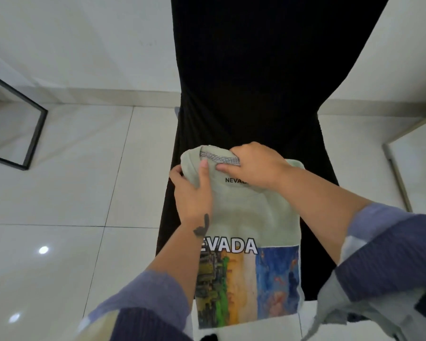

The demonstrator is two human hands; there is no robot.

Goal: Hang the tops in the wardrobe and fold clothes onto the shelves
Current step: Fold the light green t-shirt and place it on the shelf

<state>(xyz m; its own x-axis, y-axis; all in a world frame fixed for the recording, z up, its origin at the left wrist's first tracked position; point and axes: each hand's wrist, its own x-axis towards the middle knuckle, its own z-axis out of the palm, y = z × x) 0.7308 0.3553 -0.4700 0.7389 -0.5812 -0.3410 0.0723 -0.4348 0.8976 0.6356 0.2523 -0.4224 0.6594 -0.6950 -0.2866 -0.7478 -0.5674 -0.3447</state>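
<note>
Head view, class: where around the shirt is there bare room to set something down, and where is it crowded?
Free: the tiled floor left of the black fabric, up to the black frame. A smaller tiled patch lies right of the fabric. Crowded: the pale green shirt, where the left hand and right hand grip its collar.

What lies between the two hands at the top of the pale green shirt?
In the head view, the pale green shirt's neckband with its mesh tape spans between the left hand and right hand; both hands grip it.
</note>
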